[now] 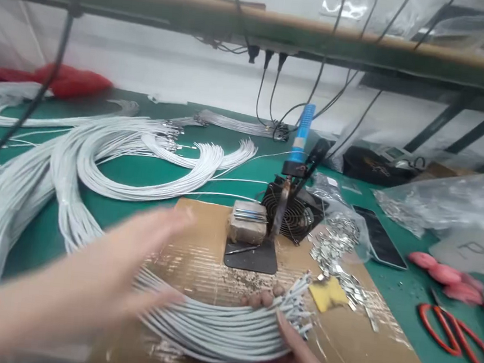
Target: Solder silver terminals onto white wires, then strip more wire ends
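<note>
A thick bundle of white cables [212,328] curves over the cardboard in the foreground. Near its cut ends, my right hand [290,349] wraps round it, with the thumb in front and the fingertips showing behind. My left hand [142,252] is smeared by motion above the left part of the bundle. Its thumb and fingers are apart, and nothing shows between them. Beyond the hands, a soldering iron with a blue handle [302,133] stands tip down beside a block with solder-coloured strips [249,219]. A yellow sponge [328,295] lies just right of the cable ends.
More white cable bundles [73,172] cover the left of the green table. A black fan [292,208] stands behind the iron. Small metal pieces [336,240] spill from a plastic bag on the right. Beyond them lie a phone [379,236] and red-handled scissors [451,335]. A shelf edge [255,27] crosses above.
</note>
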### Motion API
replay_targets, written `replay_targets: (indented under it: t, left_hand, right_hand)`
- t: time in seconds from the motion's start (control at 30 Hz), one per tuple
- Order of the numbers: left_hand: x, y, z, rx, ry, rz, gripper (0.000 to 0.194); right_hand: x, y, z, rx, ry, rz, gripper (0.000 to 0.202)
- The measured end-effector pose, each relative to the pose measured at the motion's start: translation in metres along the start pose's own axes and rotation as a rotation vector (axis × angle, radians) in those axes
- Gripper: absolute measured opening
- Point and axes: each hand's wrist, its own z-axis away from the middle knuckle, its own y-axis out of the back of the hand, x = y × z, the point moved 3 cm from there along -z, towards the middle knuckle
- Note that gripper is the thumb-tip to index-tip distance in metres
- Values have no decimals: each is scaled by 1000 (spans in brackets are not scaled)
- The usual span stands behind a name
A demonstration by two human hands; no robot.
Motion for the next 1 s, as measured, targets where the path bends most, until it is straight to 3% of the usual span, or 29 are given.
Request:
replay_targets:
  t: [0.07,0.13,0.23,0.3,0.37,0.47,0.57,0.73,0.87,1.0]
  left_hand:
    - [52,-30,28,20,-366,3,109]
    - [75,-59,37,-83,-364,-114,104]
    - [76,-79,24,-281,-273,-202,59]
    - [70,-79,7,-316,-254,-211,33]
    - [64,-76,-13,-310,-212,-226,22]
    - [60,-71,-42,-283,-132,-238,24]
    - [60,-67,-57,-272,-136,-213,26]
    - [65,-62,-41,-266,-226,-171,49]
    - [84,-70,-28,-220,-265,-143,74]
    - [103,-84,-36,-225,-277,-116,72]
  right_hand:
    - [-3,-5,-3,-19,-72,-153,32]
    - [-9,-10,-6,-50,-106,-252,33]
    - [-21,-15,-7,-87,-82,-297,31]
    - [-24,-14,-6,-90,-56,-310,28]
    - [-24,-12,-2,-81,-23,-321,26]
    - [-24,-8,4,-61,45,-319,24]
    - [-26,-1,6,-44,74,-315,25]
    - [-37,12,-9,-47,1,-326,24]
    - [-45,16,-18,-92,-39,-324,35]
    - [-45,21,-7,-68,-86,-285,47]
